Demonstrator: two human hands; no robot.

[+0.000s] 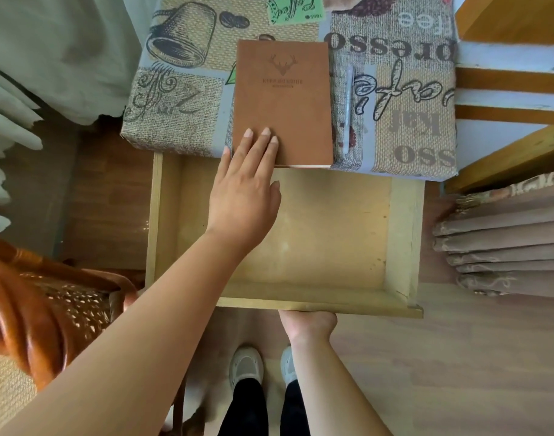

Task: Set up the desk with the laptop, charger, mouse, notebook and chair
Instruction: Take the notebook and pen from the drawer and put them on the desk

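Note:
A brown notebook (285, 99) with a deer-head emblem lies on the desk (181, 121), which is covered by a coffee-print cloth. My left hand (245, 190) reaches over the pulled-out wooden drawer (332, 234); its fingertips rest flat on the notebook's near left corner. The drawer holds nothing that I can see. My right hand (308, 322) is under the drawer's front edge, its fingers hidden beneath the wood. A white pen (348, 108) lies just right of the notebook. The wooden chair (39, 309) with a woven seat stands at the lower left.
Pale curtains (49, 58) hang at the left. Folded brown drapes (505, 240) hang at the right beside a wooden shelf (514, 89). My feet in white shoes (247, 366) stand on the wood floor below the drawer.

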